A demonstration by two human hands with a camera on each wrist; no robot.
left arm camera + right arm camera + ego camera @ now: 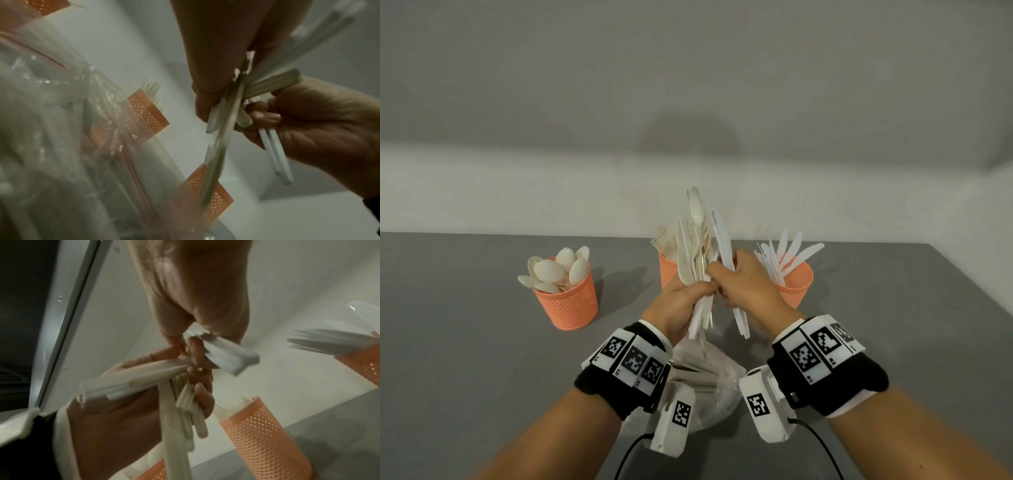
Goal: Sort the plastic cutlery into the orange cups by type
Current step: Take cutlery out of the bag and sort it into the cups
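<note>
A flat grey matte tabletop (465,359) fills the lower half of the head view, its far edge running from 9 o'clock to 3 o'clock. Beyond it, toward 12 o'clock, stands a plain pale grey wall (688,68) with a lighter band along its foot. At 6 o'clock on the tabletop lies a crumpled clear plastic bag (722,370), holding some pale, flat sticks whose type cannot be told.

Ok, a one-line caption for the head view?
Left hand grips mixed cutlery bundle; right hand pulls knives, three orange cups behind.
</note>
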